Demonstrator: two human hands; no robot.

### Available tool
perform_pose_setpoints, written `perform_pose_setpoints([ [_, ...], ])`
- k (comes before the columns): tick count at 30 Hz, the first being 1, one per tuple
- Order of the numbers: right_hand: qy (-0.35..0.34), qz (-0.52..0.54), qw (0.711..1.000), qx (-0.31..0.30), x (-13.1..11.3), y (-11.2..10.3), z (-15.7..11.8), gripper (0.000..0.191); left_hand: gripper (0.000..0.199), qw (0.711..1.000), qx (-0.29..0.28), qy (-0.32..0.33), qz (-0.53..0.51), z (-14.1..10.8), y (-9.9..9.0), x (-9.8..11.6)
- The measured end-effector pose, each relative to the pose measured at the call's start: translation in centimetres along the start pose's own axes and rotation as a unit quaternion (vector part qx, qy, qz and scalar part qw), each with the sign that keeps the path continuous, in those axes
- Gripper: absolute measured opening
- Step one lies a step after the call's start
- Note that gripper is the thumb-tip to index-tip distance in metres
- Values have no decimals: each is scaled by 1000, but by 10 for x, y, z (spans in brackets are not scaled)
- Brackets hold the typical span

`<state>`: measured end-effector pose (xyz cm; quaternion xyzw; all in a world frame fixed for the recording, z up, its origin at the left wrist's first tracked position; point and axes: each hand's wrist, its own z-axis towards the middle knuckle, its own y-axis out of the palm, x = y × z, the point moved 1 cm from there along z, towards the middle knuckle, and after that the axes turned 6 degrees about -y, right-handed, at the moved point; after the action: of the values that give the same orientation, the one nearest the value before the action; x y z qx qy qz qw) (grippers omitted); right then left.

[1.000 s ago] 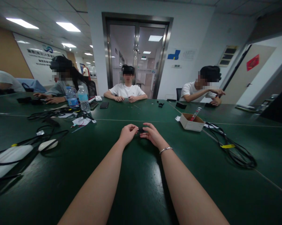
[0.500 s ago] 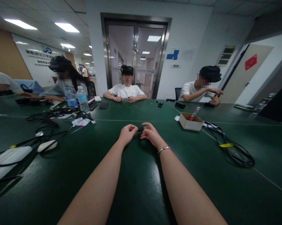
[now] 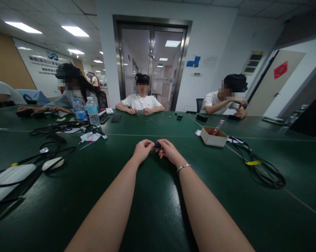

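Between my hands, just above or on the green table point(image 3: 158, 196), is a small black object point(image 3: 157, 144) whose kind I cannot make out. My left hand point(image 3: 143, 149) is closed, its thumb and fingertips pinching the left end of that object. From the other side my right hand point(image 3: 168, 151) has its fingers bent around the right end, the index finger and thumb against it. Fingers cover much of the object. A silver bracelet point(image 3: 184, 168) circles my right wrist.
Right of my hands stand an open small box point(image 3: 214, 137) with a tube in it and a coiled black cable point(image 3: 262, 168). Leftward lie tangled cables point(image 3: 55, 154), a white mouse point(image 3: 53, 163), papers point(image 3: 91, 136) and water bottles point(image 3: 93, 113). Several people in headsets sit around the table.
My right hand's fingers, raised and more spread before, have closed in on the black object. My left hand has stayed in place. The person at right has lowered a raised hand.
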<state>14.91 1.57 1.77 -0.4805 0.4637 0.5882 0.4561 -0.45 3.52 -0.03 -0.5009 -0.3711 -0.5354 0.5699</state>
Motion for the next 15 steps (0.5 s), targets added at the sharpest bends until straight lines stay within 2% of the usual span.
perform_pose_setpoints([
  [2,-16,-13,1000,-19,0,1,0,23,20,1000,0,0,3,0,0,0],
  [5,-35,-6,999,-39,-2,2,-1,40,20,1000,6,3,0,1,0,0],
  [10,-1,-19,1000,-20,-1,4,-1,17,19,1000,2,5,-2,0,0,0],
  [15,-24,12,999,-18,0,2,0,29,19,1000,1,4,-3,0,0,-1],
])
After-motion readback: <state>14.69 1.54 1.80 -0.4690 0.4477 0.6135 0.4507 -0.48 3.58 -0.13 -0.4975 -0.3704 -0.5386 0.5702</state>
